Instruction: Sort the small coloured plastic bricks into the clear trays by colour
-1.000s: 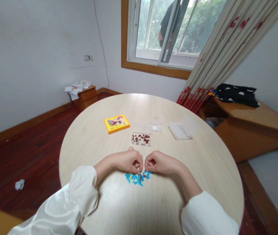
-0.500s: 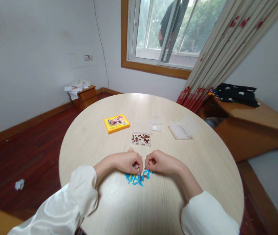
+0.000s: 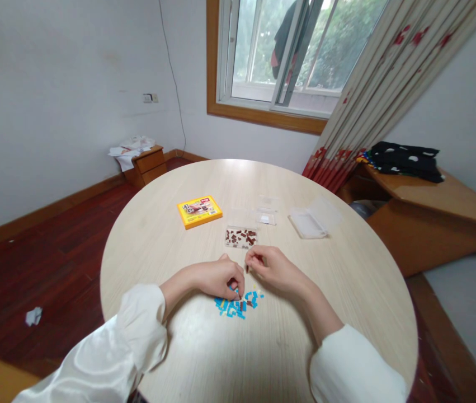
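Observation:
A pile of small blue pieces (image 3: 230,309), mixed with some yellow and brown ones, lies on the round table (image 3: 204,352). My left hand (image 3: 224,277) bends over the pile, its fingers closed at the pieces; what they hold, if anything, is hidden. Just beyond the pile, my right hand (image 3: 268,263) pinches a small brown piece (image 3: 246,269) between thumb and finger. Past that hand stands a clear plastic box (image 3: 241,237) holding several loose brown pieces.
A yellow box (image 3: 199,212) lies at the back left of the table. Small clear containers (image 3: 266,217) and an open translucent box (image 3: 307,225) stand at the back right. A wooden desk (image 3: 443,210) with dark cloth is beyond the table's right side.
My right hand has moved away from the pile, up toward the clear box, with a brown piece in its fingers. My left hand has stayed over the pile.

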`<action>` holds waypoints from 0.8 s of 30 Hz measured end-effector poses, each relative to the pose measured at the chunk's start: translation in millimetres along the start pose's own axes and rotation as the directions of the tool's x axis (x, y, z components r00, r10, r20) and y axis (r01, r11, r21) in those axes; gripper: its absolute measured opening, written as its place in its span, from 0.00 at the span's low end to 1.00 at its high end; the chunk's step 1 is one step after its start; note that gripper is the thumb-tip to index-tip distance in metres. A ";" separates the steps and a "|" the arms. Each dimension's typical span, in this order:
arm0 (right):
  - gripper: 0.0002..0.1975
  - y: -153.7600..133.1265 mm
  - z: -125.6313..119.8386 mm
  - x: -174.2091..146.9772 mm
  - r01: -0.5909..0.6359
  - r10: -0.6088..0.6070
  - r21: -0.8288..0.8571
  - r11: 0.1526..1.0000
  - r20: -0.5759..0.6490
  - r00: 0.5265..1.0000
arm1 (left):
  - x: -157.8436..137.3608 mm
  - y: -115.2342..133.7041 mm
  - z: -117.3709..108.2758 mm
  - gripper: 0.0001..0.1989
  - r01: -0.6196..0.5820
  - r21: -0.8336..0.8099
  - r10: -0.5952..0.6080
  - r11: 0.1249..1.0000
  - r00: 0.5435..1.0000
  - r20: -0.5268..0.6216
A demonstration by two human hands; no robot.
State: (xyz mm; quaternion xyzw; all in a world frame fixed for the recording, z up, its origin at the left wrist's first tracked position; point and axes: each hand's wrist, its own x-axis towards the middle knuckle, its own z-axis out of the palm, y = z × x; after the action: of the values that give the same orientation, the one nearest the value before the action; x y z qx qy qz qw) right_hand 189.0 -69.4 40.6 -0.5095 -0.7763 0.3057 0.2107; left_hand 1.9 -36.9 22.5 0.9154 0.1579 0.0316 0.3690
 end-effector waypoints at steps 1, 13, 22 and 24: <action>0.08 3.4 1.4 1.7 0.011 -0.010 0.014 1.000 -0.073 0.997 | -0.1 0.1 -0.2 0.05 -0.002 0.004 0.002 1.000 1.000 -0.005; 0.06 20.8 9.7 8.8 -0.030 0.032 0.025 0.999 -0.122 0.992 | -3.5 4.4 -9.9 0.05 0.031 -0.092 -0.037 0.995 0.998 -0.059; 0.06 14.7 15.3 11.1 -0.020 0.005 -0.176 0.984 -0.088 0.996 | 10.6 -20.9 -15.9 0.06 0.169 -0.283 -0.323 0.944 0.642 -0.695; 0.07 12.4 14.9 10.1 -0.013 0.000 -0.178 0.984 -0.073 0.997 | 14.7 -30.2 -14.9 0.07 0.199 -0.337 -0.389 0.920 0.549 -0.740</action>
State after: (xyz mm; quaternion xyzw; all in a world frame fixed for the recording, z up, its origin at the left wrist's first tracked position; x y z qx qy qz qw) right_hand 183.7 -60.4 21.4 -0.5397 -0.7907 0.2167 0.1914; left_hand 5.2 -1.9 11.8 0.7195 0.4524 0.3888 0.3557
